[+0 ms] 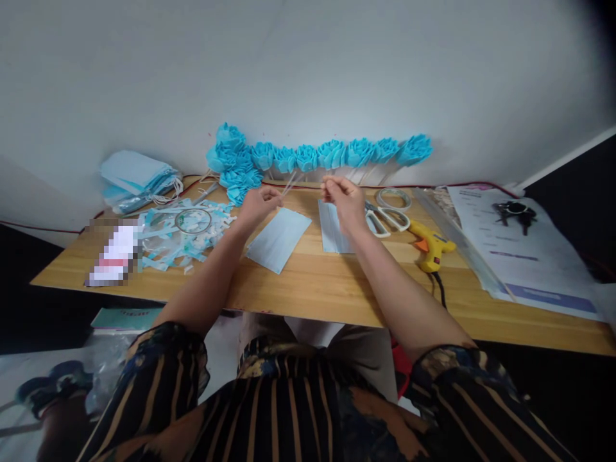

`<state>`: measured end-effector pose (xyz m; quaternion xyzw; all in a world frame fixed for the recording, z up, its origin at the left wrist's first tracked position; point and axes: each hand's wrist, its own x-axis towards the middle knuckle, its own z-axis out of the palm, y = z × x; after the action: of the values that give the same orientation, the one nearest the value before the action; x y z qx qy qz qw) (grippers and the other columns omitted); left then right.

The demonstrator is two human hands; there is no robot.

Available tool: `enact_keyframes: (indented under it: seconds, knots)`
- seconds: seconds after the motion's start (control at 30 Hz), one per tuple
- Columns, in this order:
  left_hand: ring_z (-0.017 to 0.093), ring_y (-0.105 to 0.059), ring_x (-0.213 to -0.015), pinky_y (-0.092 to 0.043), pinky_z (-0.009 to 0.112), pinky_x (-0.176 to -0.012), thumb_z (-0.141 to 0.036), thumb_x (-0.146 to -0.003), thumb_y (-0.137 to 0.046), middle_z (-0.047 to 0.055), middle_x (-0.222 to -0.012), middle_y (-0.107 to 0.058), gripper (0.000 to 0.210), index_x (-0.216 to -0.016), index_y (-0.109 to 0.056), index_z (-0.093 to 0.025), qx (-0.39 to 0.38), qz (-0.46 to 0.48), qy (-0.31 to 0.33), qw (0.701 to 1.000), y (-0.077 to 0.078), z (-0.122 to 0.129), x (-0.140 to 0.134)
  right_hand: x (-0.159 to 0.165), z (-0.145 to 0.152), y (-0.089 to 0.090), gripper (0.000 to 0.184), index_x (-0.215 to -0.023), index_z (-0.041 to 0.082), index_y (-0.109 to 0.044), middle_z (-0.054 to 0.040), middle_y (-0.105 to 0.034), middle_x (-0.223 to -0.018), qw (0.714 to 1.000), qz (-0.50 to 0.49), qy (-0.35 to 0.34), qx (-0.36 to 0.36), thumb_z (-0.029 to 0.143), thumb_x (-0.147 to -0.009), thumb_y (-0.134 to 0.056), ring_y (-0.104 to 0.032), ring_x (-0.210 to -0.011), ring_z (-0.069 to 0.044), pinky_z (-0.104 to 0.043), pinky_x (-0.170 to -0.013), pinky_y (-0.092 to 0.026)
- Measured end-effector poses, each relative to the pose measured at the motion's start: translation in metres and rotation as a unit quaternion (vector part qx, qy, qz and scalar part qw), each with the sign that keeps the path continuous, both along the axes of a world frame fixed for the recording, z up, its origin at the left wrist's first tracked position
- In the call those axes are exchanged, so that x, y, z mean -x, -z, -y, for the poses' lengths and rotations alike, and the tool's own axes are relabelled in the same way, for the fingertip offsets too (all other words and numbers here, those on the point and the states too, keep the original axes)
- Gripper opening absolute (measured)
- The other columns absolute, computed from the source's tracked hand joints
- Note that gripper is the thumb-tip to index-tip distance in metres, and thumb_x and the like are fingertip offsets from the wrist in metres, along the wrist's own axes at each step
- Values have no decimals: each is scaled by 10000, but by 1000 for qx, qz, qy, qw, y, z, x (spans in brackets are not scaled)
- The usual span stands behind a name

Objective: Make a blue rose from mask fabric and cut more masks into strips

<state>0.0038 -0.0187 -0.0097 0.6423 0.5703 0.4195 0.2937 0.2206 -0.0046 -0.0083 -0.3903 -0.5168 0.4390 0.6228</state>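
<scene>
My left hand [262, 204] is raised over the table, its fingers drawn together in a pinch near the thin stems of the blue flowers. Opposite it, my right hand [345, 197] also pinches, thumb against fingertips. Whatever either hand holds is too small to make out. Below and between them lies a light blue mask sheet [279, 240]. A second blue sheet [332, 228] sits partly under my right hand. White-handled scissors [385, 221] rest just right of that hand. Behind both hands, a row of blue flowers on sticks [332, 154] leans along the wall.
Blue and white scraps [168, 234] surround a tape roll [193, 221] on the left. Beyond are stacked masks [137, 176] and a phone [113, 256]. At right lie another tape roll [393, 199], a yellow glue gun [433, 247], a printed sheet [524, 256] and keys [514, 212].
</scene>
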Motion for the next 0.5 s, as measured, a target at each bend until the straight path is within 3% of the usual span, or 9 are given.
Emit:
enact_keyframes:
  seconds: [0.07,0.2,0.33,0.5]
  knots:
    - [222,-673,-851,-474,309,-768,-247,-827,-563,104,-913,-752,188,-878,-711,-142,-13,-127,-86,988,1,-4,11,-9,-6,-6,158,-951,211,-693,1,-696,-837,999,-22,23,9,342,-872,-655,-624,-672,-90,-228,-644,-538]
    - [340,-663,-1048,-473,403,-878,-247,-903,-482,185,-1060,-735,300,-1017,-743,-150,26,-352,-184,918,7,-12,24,-18,-9,-19,142,-949,214,-692,10,-685,-817,1000,11,7,15,339,-899,-645,-627,-659,-87,-219,-619,-536]
    - [366,-652,-1092,-481,427,-912,-262,-957,-385,239,-1130,-709,412,-1115,-733,-108,65,-427,-189,882,16,-19,24,-24,1,-28,136,-929,206,-698,14,-679,-800,999,44,-8,14,330,-886,-662,-612,-640,-84,-216,-602,-528]
    - [365,-671,-1050,-500,415,-860,-244,-945,-359,253,-1139,-709,435,-1078,-741,-83,68,-458,-168,870,20,-22,19,-46,14,-32,136,-922,203,-707,19,-684,-778,999,44,13,25,312,-846,-680,-600,-629,-71,-193,-586,-512]
